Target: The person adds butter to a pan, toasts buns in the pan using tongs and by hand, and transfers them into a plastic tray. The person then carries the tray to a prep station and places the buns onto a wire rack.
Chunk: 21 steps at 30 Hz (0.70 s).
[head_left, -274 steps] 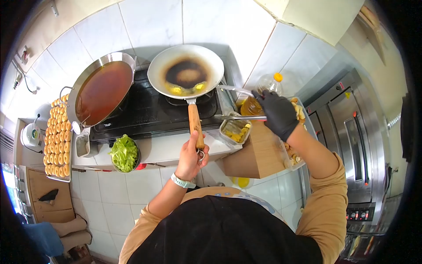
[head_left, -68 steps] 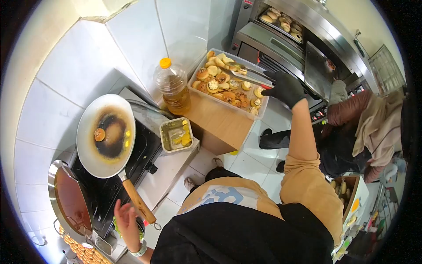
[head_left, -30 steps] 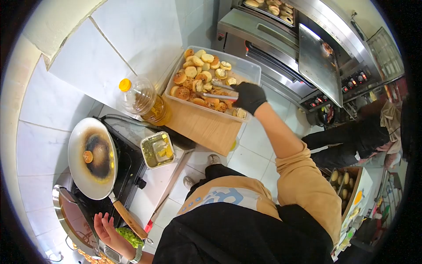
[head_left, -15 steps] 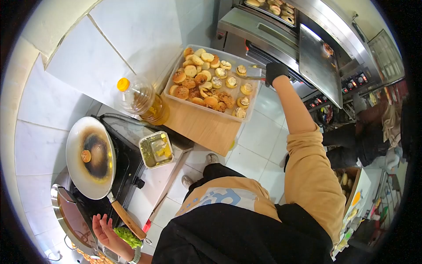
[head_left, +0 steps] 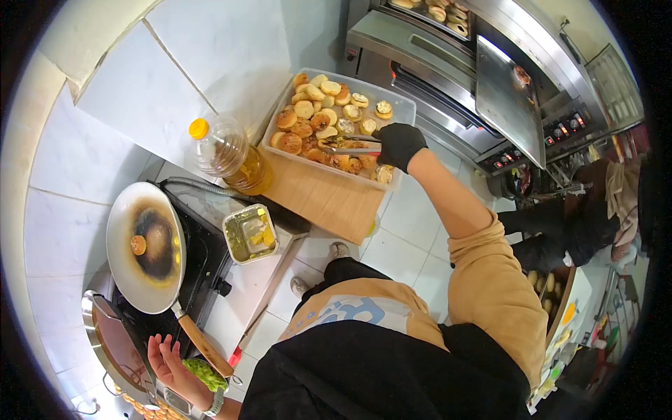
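My right hand (head_left: 400, 145), in a black glove, is closed around metal tongs (head_left: 350, 149). The tongs' jaws reach over the browned bun halves (head_left: 290, 143) in a clear plastic bin (head_left: 404, 112); whether they grip one I cannot tell. Paler halves, some with a whitish topping, lie in the same bin. Bare and with fingers spread, my left hand (head_left: 175, 374) hovers beside the wooden handle (head_left: 203, 344) of a white frying pan (head_left: 124, 217), apparently holding nothing. One small browned piece (head_left: 138, 245) lies in the pan, whose middle is scorched dark.
A yellow-capped oil bottle (head_left: 252, 171) stands beside the bin on a wooden board (head_left: 315, 199). Near the stove sits a foil tray (head_left: 234, 241) with yellow chunks. A large pot (head_left: 105, 336) is at lower left. Ovens (head_left: 448, 91) stand ahead; another person (head_left: 588, 210) is at right.
My right hand and the tongs have moved left and down, from the bin's far right edge to over the browned halves. My left hand has barely shifted.
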Each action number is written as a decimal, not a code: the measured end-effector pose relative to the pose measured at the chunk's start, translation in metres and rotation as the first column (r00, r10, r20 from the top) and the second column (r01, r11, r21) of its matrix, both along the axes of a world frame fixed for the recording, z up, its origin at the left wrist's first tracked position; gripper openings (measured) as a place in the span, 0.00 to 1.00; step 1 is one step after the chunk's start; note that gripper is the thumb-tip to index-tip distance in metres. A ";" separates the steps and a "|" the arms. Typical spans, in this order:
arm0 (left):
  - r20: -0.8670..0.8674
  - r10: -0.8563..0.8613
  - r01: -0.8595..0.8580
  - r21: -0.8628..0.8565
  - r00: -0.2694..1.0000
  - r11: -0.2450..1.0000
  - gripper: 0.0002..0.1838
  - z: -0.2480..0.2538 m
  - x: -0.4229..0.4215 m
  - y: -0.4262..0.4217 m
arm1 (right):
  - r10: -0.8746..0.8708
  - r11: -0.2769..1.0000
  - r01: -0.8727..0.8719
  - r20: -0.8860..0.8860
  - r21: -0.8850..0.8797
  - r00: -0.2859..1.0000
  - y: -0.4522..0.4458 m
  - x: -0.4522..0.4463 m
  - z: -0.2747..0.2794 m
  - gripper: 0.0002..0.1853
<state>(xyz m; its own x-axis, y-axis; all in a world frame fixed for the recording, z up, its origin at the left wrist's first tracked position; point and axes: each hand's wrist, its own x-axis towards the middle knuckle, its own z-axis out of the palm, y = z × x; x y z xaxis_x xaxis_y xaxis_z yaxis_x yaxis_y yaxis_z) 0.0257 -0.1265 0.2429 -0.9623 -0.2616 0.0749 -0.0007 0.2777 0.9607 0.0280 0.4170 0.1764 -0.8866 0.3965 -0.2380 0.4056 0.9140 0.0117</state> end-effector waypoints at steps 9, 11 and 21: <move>0.013 0.016 -0.015 -0.003 1.000 1.000 0.18 -0.001 0.001 -0.001 | -0.022 0.992 0.027 0.042 -0.122 0.999 0.072 0.043 0.025 0.33; 0.012 0.002 -0.002 0.014 1.000 1.000 0.18 -0.003 0.000 -0.001 | -0.042 0.991 0.049 0.061 -0.124 0.997 0.074 0.051 0.035 0.34; -0.020 -0.053 0.054 0.012 0.998 0.998 0.17 0.006 -0.007 0.029 | -0.058 0.992 0.058 0.008 -0.116 0.998 0.054 0.043 0.004 0.34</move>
<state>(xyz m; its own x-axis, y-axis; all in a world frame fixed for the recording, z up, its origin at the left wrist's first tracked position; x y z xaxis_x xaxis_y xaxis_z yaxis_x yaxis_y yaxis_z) 0.0183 -0.0979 0.2489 -0.9733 -0.2107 0.0912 0.0330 0.2649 0.9637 0.0712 0.4711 0.1807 -0.8619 0.4165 -0.2892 0.4580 0.8842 -0.0916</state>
